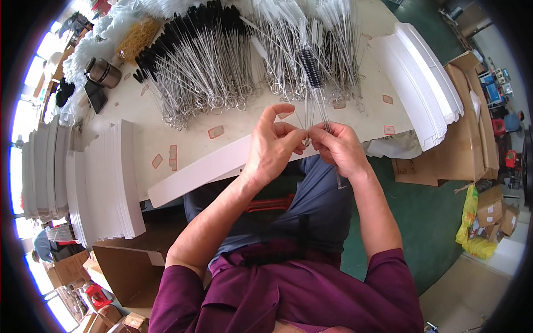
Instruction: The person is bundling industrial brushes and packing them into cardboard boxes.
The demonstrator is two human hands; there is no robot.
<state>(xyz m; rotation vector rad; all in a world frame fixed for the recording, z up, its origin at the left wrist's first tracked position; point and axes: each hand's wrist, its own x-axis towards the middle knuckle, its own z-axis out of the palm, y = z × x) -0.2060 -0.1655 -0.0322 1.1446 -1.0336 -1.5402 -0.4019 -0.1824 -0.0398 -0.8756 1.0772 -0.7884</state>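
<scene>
Brush handles (311,119) half-hidden by fingers (288,133)

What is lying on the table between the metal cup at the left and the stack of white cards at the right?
In the head view, between the metal cup and the white card stack lie heaps of wire-handled brushes, black-bristled and white-bristled, on the table.

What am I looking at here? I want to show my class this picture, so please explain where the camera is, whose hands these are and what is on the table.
The camera sits on a person's head and looks down, so its wide lens bends the edges. The left hand and right hand are that person's own, meeting over the lap. Together they pinch a small bunch of thin wire brushes, one with black bristles. On the table lie heaps of similar brushes, stacks of white card at both sides, and a metal cup. Cardboard boxes stand around.
</scene>
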